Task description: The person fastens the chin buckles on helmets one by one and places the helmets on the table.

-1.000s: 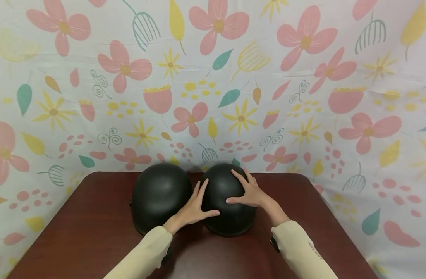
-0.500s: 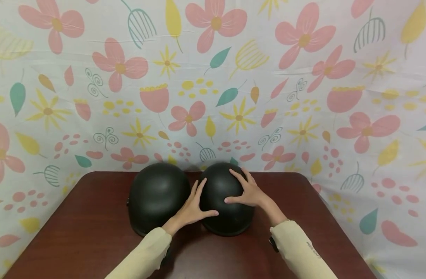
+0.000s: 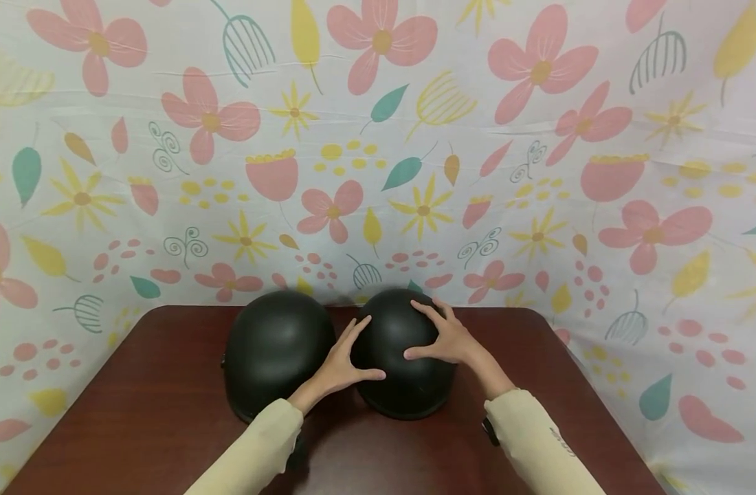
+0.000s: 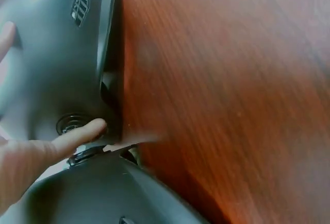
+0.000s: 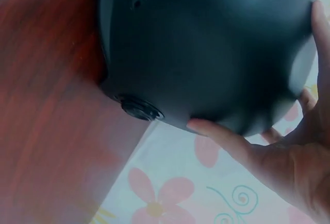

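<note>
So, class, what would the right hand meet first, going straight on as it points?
Probably the black helmet on the right, which the right hand seems to touch, though depth leaves contact uncertain.

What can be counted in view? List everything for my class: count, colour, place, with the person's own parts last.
Right helmet: 1, black, far part of the table, between the hands
Left helmet: 1, black, beside the right helmet, far part of the table
Slotted vents: at least 3, dark, on the helmets' sides
Round side fittings: at least 3, black, near the helmets' rims
Table: 1, red-brown, under the helmets
Floral sheet: count unclear, white with pink, yellow and green prints, behind and beside the table
Sleeves: 2, cream, on the forearms
Left hand: 1, right helmet's left side
Right hand: 1, right helmet's right side
</note>
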The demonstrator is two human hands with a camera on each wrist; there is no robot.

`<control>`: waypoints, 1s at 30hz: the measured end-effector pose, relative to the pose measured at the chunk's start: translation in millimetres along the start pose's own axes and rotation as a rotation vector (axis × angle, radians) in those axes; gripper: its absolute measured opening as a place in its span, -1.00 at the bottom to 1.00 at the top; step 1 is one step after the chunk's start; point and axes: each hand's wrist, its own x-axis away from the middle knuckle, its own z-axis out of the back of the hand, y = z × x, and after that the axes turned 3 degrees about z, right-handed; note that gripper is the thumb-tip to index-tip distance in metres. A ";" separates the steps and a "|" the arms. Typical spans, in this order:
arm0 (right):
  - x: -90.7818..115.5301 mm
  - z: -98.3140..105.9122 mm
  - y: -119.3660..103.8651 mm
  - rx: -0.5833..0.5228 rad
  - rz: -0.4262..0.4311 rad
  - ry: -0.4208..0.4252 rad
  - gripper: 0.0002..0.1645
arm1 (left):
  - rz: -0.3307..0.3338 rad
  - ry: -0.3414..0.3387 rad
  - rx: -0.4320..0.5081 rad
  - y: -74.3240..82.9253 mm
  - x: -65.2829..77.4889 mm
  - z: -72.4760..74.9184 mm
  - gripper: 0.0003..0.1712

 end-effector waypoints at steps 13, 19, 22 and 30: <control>-1.4 19.6 -1.3 -0.065 0.039 -0.051 0.09 | 0.088 -0.035 0.076 -3.1 3.9 0.2 0.15; 0.1 21.5 2.6 -0.107 0.033 -0.041 0.03 | 0.101 -0.045 0.045 -4.0 3.4 -0.4 0.16; -0.2 22.0 4.0 -0.125 0.028 -0.033 0.02 | 0.104 -0.039 0.039 -2.9 2.4 0.2 0.16; -1.5 20.8 6.0 -0.140 0.023 -0.041 0.03 | 0.132 -0.047 0.043 -3.0 2.4 1.3 0.18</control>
